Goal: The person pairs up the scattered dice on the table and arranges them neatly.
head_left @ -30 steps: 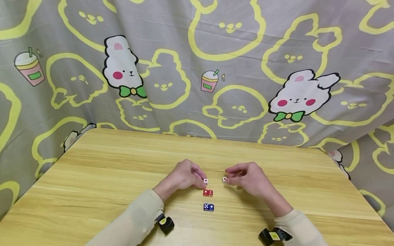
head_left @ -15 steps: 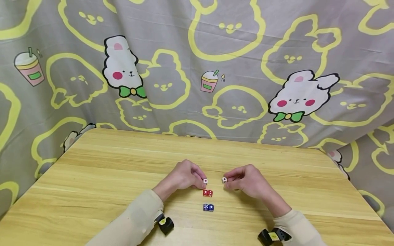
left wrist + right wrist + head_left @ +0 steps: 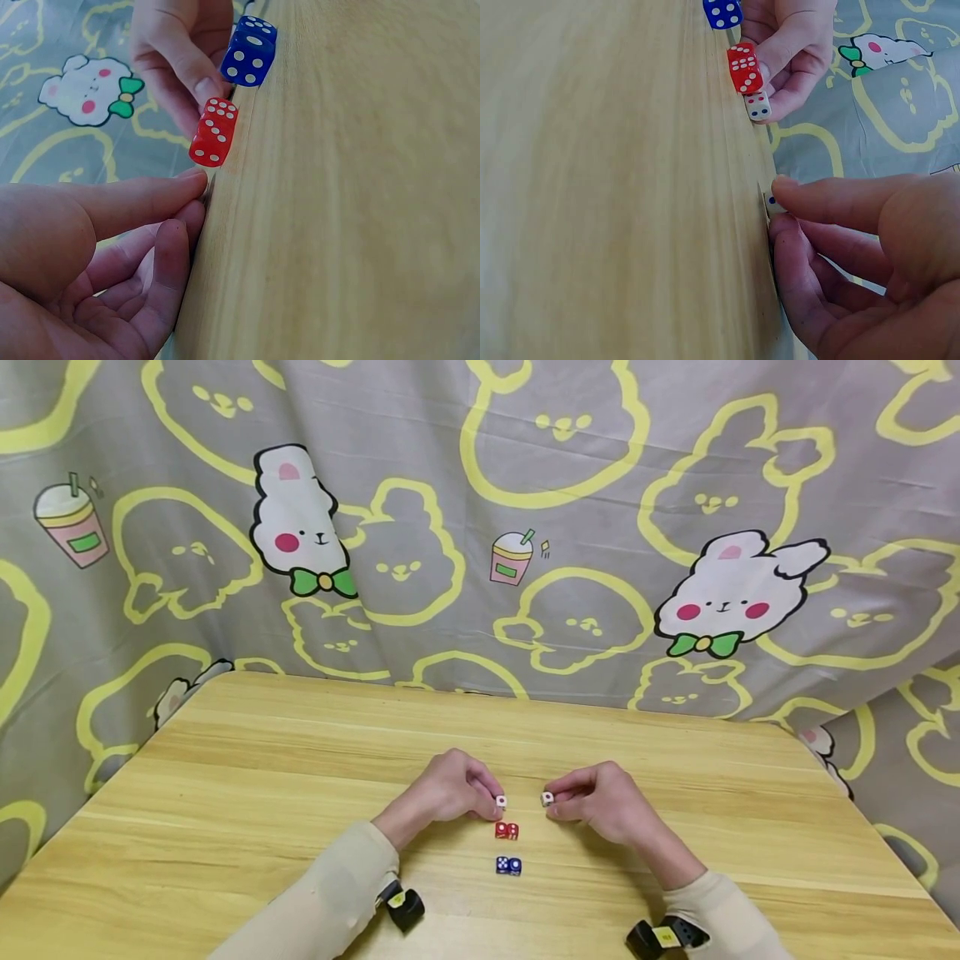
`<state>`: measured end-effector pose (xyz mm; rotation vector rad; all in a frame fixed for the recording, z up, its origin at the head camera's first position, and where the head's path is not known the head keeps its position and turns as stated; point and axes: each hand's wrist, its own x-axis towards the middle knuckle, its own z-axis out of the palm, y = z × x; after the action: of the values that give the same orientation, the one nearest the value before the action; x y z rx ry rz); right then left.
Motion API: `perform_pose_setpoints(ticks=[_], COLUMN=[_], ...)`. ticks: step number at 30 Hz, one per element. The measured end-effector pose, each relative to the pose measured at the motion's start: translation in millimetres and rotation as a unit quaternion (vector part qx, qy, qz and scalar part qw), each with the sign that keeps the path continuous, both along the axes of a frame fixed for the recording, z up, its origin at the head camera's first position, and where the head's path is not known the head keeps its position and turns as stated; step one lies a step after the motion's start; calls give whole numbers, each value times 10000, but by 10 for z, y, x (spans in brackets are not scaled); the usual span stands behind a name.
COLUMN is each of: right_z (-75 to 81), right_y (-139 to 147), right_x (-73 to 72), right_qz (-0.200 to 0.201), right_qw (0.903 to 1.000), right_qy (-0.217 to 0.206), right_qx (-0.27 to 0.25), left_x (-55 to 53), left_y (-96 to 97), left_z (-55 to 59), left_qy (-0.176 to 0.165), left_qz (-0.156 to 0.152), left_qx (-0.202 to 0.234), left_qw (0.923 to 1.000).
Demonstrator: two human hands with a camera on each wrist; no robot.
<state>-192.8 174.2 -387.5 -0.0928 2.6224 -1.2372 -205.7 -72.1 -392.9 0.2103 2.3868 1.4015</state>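
Observation:
My left hand [image 3: 450, 787] holds a white die [image 3: 501, 801] between thumb and fingers on the table; in the left wrist view the fingers hide it. To its right, my right hand [image 3: 611, 802] pinches a second white die [image 3: 547, 798], whose blue-pipped face peeks out between the fingertips [image 3: 786, 184] in the right wrist view. A gap of bare wood separates the two white dice. Just in front of the left one, a pair of red dice [image 3: 506, 832] sits side by side. Nearer still is a pair of blue dice [image 3: 508, 866], also side by side.
A wooden table [image 3: 262, 760] carries the dice. Behind it and at both sides hangs a grey curtain [image 3: 435, 527] with rabbit and drink-cup prints. Black wrist cameras [image 3: 405, 908] are strapped to both sleeved forearms.
The right hand's raised fingers have come down and now pinch the white die, with the wrist slightly shifted. The left hand and the red and blue dice stay where they were.

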Motion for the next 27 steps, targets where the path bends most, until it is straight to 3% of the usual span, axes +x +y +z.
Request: perform_pose_setpoints(ticks=[27], right_z=[-21], right_y=[-31], right_x=[11], right_qz=[-174], right_qw=[9997], right_qy=[142], right_qx=[87], left_x=[4], left_y=[-1], left_z=[-5], left_qy=[49], left_qz=[-19], left_qx=[8], left_qw=[10000])
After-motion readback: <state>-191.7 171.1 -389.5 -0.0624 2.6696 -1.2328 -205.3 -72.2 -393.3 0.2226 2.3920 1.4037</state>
